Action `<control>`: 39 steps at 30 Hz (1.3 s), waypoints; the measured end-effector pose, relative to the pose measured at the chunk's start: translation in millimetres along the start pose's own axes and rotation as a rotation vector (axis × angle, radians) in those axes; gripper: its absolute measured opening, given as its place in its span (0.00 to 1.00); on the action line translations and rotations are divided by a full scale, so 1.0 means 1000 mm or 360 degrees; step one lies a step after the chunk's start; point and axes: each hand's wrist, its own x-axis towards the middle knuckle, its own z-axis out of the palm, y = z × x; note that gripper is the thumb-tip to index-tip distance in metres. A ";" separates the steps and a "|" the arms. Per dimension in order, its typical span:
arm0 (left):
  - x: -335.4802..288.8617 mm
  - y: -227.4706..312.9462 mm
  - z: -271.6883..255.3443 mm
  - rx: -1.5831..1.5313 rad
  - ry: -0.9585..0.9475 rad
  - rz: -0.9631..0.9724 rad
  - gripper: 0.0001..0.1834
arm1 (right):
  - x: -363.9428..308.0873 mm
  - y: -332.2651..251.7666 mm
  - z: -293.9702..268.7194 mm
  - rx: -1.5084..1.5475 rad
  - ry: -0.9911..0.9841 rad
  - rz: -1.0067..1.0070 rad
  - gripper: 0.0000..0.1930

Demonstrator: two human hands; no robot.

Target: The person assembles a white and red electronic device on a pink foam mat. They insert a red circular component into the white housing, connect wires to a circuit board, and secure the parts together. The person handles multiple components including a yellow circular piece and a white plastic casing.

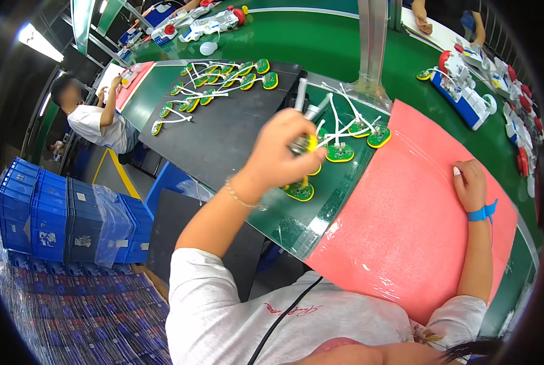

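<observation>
Head view: blurred yellow-edged piece [312, 143] in gripping left hand [279, 149], green boards [340, 152] beside

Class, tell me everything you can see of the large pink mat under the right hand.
The mat is a broad, thin pink sheet, plastic-like in look, with shiny wrinkles toward its near edge and faint lines at its far left. It lies flat on the green table, its outline curved in this fisheye view. The right hand and forearm lie over its right side, hiding part of it. Boards sit by its far left edge; whether any touches is unclear.
</observation>
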 end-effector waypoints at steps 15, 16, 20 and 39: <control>0.012 0.001 0.028 0.0270 -0.0437 0.0238 0.30 | -0.008 -0.032 -0.023 0.0145 -0.0009 -0.0204 0.04; 0.008 -0.014 0.010 0.0488 -0.0297 0.0193 0.28 | -0.007 -0.034 -0.020 0.0164 -0.0013 -0.0210 0.04; -0.017 -0.109 -0.057 0.1129 0.0421 -0.0258 0.28 | -0.006 -0.028 -0.011 0.0181 0.0006 -0.0131 0.04; -0.053 -0.233 -0.149 0.1236 0.0441 -0.1072 0.27 | 0.007 -0.031 0.008 0.0189 -0.0089 0.0067 0.04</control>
